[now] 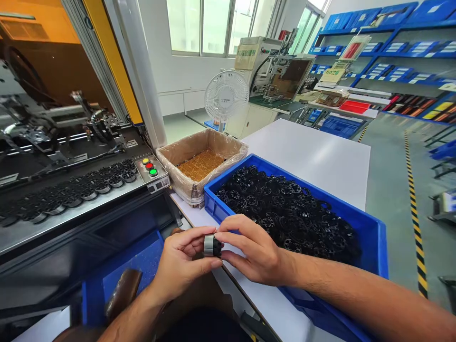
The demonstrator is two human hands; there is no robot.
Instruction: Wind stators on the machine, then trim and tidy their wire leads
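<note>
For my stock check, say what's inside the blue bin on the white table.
Heaped black parts in the blue bin; the top layer and right arm hide the rest.

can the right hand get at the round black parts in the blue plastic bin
Probably yes: the right hand is beside the open blue plastic bin and nothing covers the round black parts, though it is holding a small grey and black cylinder.

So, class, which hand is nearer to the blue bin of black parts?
Right. The right hand is by the near side of the blue bin; the left hand is farther left, away from it.
</note>
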